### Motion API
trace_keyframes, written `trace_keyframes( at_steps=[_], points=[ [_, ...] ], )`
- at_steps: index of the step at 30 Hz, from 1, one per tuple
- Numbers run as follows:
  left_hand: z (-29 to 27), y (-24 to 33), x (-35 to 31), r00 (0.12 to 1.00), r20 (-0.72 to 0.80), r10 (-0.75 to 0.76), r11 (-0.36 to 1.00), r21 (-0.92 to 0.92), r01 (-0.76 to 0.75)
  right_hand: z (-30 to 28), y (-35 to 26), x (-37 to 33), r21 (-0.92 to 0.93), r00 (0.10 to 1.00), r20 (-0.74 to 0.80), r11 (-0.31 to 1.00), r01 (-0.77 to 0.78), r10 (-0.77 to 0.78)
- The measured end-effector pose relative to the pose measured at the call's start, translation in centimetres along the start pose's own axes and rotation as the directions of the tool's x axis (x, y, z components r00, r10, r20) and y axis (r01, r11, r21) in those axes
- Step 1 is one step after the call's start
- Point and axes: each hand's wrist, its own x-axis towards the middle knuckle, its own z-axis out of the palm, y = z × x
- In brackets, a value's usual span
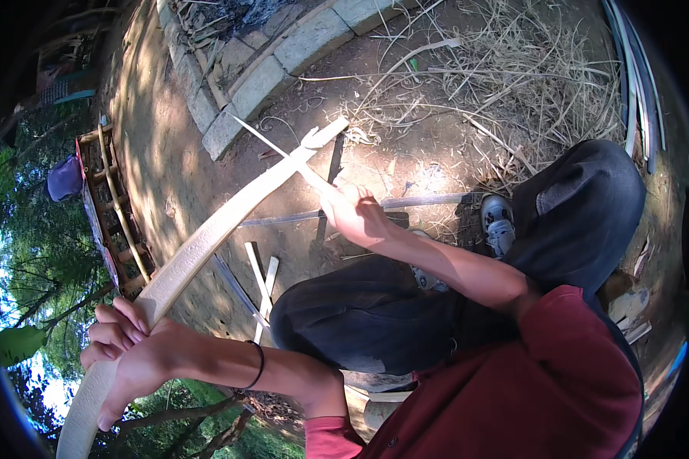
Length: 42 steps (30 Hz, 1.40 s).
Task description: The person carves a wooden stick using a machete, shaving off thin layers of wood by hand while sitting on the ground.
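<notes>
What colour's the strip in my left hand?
The strip is pale cream, clearest in the head view.

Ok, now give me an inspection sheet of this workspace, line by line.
Surface: dirt ground, patched with sun and shade.
Job's things: long pale strip, raised off the ground; a knife crosses it near its far end.
Clutter: heap of shavings at upper right; loose pale sticks by the knee.
Hands: left hand wraps the strip's near part; right hand grips the knife.
Cables: nothing seen.
Surroundings: stone kerb ahead; wooden frame and trees to the left.
</notes>
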Motion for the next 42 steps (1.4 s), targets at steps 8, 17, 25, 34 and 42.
trace_keyframes(
  at_steps=[8,17,25,34,42],
  points=[
    [0.8,-1.0,0.5,1.0,-0.006,0.022,0.999,-0.049,-0.022,-1.9,-1.6,0.1,-0.052,0.98,-0.122,0.988,0.149,-0.154],
    [1.5,-1.1,0.0,0.999,-0.026,-0.034,0.999,-0.014,0.034,1.6,6.2,-1.6,-0.033,0.995,0.077,0.998,-0.061,0.063],
    [0.7,-0.6,0.0,1.0,0.011,0.015,1.0,-0.022,-0.015,-2.9,-3.9,0.0,-0.043,0.993,-0.069,0.995,0.09,-0.093],
    [1.8,-0.5,0.1,0.999,-0.044,0.016,1.0,0.008,-0.016,-1.9,3.8,-1.3,-0.362,0.972,0.153,0.905,0.225,-0.181],
    [2.8,0.1,-0.2,0.998,-0.056,-0.038,0.999,-0.024,0.037,-6.0,1.4,0.7,0.296,0.958,0.114,0.912,-0.284,0.261]
  ],
)
